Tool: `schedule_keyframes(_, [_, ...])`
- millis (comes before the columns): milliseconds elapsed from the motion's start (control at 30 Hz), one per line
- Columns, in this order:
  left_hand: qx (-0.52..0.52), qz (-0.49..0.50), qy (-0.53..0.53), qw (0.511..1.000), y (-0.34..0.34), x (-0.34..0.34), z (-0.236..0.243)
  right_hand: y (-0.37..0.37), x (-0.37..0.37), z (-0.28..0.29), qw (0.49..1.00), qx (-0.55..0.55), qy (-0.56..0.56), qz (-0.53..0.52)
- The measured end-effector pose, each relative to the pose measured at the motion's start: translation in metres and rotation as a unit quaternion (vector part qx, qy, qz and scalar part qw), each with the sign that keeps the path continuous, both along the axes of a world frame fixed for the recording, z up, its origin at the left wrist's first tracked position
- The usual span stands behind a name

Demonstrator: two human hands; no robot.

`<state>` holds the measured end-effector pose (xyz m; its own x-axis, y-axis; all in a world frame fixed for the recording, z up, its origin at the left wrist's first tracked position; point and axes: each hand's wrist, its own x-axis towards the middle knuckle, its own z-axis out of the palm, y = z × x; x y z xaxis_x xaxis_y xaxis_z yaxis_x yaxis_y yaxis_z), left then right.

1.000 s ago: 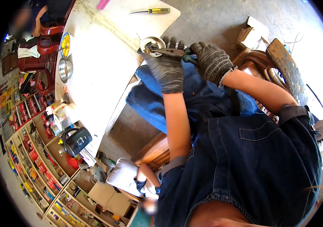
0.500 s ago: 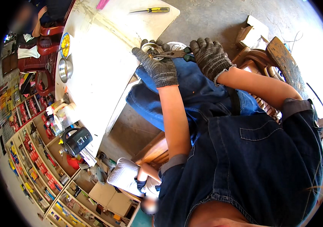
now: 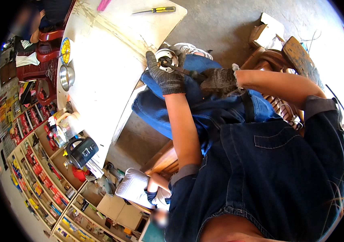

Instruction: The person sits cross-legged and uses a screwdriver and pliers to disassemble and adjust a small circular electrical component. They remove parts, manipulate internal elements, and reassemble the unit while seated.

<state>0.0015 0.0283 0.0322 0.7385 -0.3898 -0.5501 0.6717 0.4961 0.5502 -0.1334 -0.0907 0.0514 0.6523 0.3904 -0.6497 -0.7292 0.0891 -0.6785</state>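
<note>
Both my hands wear dark grey knitted gloves. My left hand [image 3: 168, 78] is wrapped round a round, white-rimmed metal part [image 3: 170, 56] with a brass-coloured piece near its middle, held above my lap by the table corner. My right hand [image 3: 219, 80] is closed round the dark handles of a pair of pliers [image 3: 183, 71]. The plier jaws reach into the round part, at or close to the brass-coloured piece; whether they grip it I cannot tell. A screwdriver [image 3: 164, 9] with a yellow and black handle lies on the white table [image 3: 111, 76].
A bowl of yellow pieces [image 3: 66, 51], a steel bowl [image 3: 67, 77] and a black radio-like device [image 3: 82, 152] stand along the table's left side. Stocked shelves [image 3: 39, 173] line the left. Another person [image 3: 158, 189] sits below; a wooden chair [image 3: 307, 60] stands right.
My right hand has turned and closed round the plier handles, where its fingers were spread before. The pliers have rotated, and the round part has tilted to show more of its inside.
</note>
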Motion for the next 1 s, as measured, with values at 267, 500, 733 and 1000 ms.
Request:
schedule_keyframes(267, [-0.038, 0.015, -0.004, 0.999, 0.008, -0.010, 0.010, 0.014, -0.022, 0.009, 0.770, 0.603, 0.188, -0.089])
schedule_keyframes(500, [-0.002, 0.001, -0.043, 0.999, 0.000, -0.012, 0.024, 0.023, -0.035, 0.007, 0.805, 0.546, 0.145, -0.179])
schedule_keyframes(733, [-0.091, -0.006, -0.049, 0.995, -0.008, -0.013, 0.026, 0.011, -0.038, -0.072, 0.801, 0.563, 0.158, -0.129])
schedule_keyframes(1000, [-0.047, 0.013, 0.003, 0.999, -0.004, -0.006, 0.006, -0.003, -0.035, 0.007, 0.916, 0.356, 0.135, -0.130])
